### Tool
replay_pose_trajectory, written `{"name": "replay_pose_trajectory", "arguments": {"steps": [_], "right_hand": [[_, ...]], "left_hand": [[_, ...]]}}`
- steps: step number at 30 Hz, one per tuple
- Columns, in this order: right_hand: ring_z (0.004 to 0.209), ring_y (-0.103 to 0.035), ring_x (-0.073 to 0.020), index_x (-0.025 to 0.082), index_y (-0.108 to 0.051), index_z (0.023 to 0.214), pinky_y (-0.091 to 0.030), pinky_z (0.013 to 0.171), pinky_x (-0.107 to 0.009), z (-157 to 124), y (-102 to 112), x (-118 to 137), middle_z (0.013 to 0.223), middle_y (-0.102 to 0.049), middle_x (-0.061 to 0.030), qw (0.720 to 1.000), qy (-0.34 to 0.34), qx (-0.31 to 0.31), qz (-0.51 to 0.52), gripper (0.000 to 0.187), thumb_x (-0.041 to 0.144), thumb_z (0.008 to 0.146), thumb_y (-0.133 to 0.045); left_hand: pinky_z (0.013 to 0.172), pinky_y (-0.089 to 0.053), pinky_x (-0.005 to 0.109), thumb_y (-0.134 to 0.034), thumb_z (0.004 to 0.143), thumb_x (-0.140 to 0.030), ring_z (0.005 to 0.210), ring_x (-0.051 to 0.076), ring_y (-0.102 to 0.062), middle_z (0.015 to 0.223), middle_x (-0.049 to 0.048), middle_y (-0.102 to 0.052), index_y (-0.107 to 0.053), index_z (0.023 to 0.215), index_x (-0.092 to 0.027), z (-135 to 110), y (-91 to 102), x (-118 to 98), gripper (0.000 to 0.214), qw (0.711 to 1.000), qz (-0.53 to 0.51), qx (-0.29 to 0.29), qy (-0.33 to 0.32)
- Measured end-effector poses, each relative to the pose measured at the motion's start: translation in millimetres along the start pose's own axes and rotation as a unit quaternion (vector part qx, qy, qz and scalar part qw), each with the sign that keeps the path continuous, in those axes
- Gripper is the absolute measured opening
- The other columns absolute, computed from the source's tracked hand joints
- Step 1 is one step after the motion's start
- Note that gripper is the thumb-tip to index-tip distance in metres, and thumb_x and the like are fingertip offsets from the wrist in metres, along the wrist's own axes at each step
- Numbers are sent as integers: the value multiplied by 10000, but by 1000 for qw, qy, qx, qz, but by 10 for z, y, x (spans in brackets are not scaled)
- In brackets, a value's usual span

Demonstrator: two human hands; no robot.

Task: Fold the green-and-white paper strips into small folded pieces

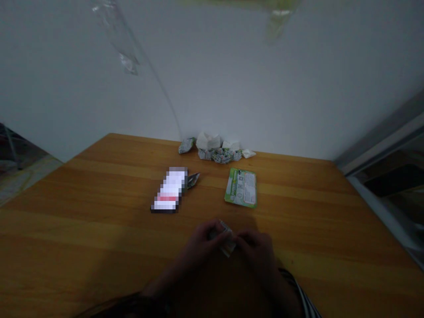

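Observation:
Near the front of the wooden table (115,185), my left hand (206,238) pinches a small, pale printed packet (228,248) between thumb and fingers. My right hand (260,249) meets it from the other side, its fingertips closed at the packet's right edge. Dim light and the fingers hide much of the packet, so its print is unreadable. Beyond my hands lies a flat green and white printed pouch (241,187). A phone (169,190) with a lit, blurred-out screen rests to the left, beside a small dark silvery wrapper (193,180).
Against the wall (212,75) at the table's back sit several crumpled printed wrappers (222,155), white crumpled tissue (208,141) and a separate wrapper (187,145). On the right, a frame with a dark opening (397,176) borders the table.

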State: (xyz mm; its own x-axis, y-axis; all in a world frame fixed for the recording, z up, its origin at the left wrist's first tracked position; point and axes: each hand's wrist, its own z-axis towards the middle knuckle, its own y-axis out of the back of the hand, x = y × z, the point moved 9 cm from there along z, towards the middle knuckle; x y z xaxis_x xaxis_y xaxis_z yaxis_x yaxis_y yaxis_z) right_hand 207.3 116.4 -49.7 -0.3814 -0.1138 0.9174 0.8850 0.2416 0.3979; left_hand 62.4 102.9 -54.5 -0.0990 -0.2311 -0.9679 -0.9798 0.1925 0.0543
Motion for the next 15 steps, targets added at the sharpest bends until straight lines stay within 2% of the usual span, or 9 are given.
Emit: {"name": "replay_pose_trajectory", "arguments": {"steps": [2,4,7,12,15], "right_hand": [[662,-702,-199,209,-744,762,-543,640,-254,7,-12,-29,727,-756,-37,1000,-2,-3,11,223,389,831,-633],[695,-712,-204,215,-734,915,-556,650,-259,16,-58,-66,772,-760,-35,999,-13,13,38,210,384,832,-641],[711,-711,-203,217,-682,1092,-562,643,-265,33,-114,-80,807,-757,-33,998,-16,41,54,300,366,834,-644],[768,-708,-209,214,-687,1091,-554,701,-284,44,-119,-65,863,-756,-49,996,-17,72,55,302,386,851,-625],[789,-696,-198,205,-717,934,-529,705,-261,42,-113,-46,879,-749,-53,996,-12,84,31,250,398,892,-565]], "left_hand": [[631,-417,252,-647,794,-406,664,148,-541,684,-14,-579,-548,681,-164,12,41,4,285,1000,-11,-22,-7],[622,-415,258,-658,781,-390,656,155,-541,668,-15,-574,-552,685,-168,11,102,31,264,999,7,-53,-3],[618,-417,264,-650,780,-362,657,161,-533,667,-16,-570,-568,711,-171,-7,163,61,218,995,41,-87,4],[635,-427,261,-619,811,-370,686,160,-533,700,-19,-560,-564,755,-178,-39,146,50,207,995,47,-90,7],[644,-422,257,-600,832,-378,691,153,-525,712,-22,-549,-554,767,-182,-43,107,36,212,996,43,-78,9]]}}
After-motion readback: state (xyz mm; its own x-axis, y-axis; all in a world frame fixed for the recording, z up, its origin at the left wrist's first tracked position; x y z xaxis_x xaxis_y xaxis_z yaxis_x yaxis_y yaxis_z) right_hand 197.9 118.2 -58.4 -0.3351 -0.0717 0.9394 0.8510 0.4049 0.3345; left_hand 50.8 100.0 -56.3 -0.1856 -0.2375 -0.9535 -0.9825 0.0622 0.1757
